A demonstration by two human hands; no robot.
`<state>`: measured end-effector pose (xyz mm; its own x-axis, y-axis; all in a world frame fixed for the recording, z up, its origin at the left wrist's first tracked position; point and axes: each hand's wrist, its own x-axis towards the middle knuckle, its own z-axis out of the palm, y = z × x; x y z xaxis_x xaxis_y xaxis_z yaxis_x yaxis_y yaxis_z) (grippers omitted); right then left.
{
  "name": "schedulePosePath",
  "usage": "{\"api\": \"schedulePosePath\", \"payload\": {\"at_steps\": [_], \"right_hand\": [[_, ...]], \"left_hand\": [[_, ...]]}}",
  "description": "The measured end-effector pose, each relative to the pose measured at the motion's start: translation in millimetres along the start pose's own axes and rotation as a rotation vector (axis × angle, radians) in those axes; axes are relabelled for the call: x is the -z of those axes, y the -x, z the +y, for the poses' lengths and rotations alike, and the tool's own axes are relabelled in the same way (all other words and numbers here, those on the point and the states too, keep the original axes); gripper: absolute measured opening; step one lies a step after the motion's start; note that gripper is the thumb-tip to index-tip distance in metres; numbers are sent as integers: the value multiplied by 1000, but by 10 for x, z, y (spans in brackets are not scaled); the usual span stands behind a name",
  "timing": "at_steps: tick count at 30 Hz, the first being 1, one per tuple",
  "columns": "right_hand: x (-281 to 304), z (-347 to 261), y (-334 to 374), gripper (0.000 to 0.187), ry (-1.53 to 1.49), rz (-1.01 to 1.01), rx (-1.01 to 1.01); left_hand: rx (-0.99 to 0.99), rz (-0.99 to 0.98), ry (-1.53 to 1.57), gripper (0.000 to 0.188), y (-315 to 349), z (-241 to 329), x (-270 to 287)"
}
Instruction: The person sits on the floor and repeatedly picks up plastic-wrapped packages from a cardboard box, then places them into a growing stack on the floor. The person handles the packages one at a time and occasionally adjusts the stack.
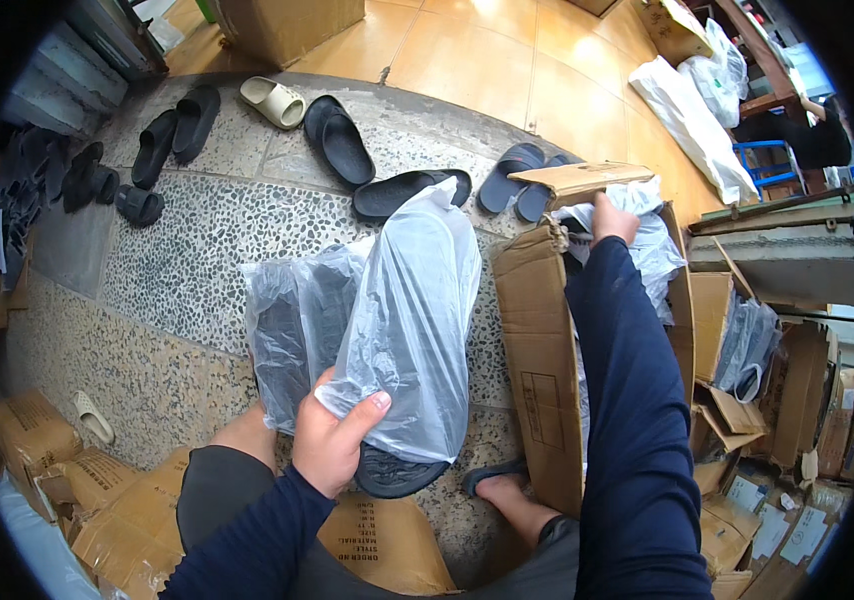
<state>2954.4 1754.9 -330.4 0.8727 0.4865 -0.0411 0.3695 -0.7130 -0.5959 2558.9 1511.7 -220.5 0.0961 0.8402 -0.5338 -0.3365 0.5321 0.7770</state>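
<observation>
My left hand [332,440] is closed on a bagged slipper [417,330] in cloudy clear plastic, thumb on top. Its dark ridged end sticks out of the bag at the bottom. Behind it and to its left, more dark slippers show through another clear bag [292,320]; whether my fingers grip that one too is hidden. My right hand [615,218] reaches into the far end of an open cardboard box [537,390], closed on a crumpled plastic bag [653,235]. The bag's contents are mostly hidden by my hand and sleeve.
Loose black slippers [339,140] and a cream clog [273,102] lie along the far floor edge. Cardboard cartons [127,510] sit at lower left, with another carton [387,540] between my legs. Torn boxes [797,400] are piled at right. A person [807,135] is at far right.
</observation>
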Motion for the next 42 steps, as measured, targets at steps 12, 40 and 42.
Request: {"api": "schedulePosePath", "payload": {"at_steps": [12,40,42], "right_hand": [[3662,1060,2176,50,-1373,-688,-178],[4563,1473,3787,34,-835,-933,241],[4188,1457,3979,33,-500,-933,330]], "left_hand": [[-207,-571,94,48,592,203,-44],[-36,-302,352,50,1941,-913,-183],[37,-443,552,52,2022,-938,-264]]}}
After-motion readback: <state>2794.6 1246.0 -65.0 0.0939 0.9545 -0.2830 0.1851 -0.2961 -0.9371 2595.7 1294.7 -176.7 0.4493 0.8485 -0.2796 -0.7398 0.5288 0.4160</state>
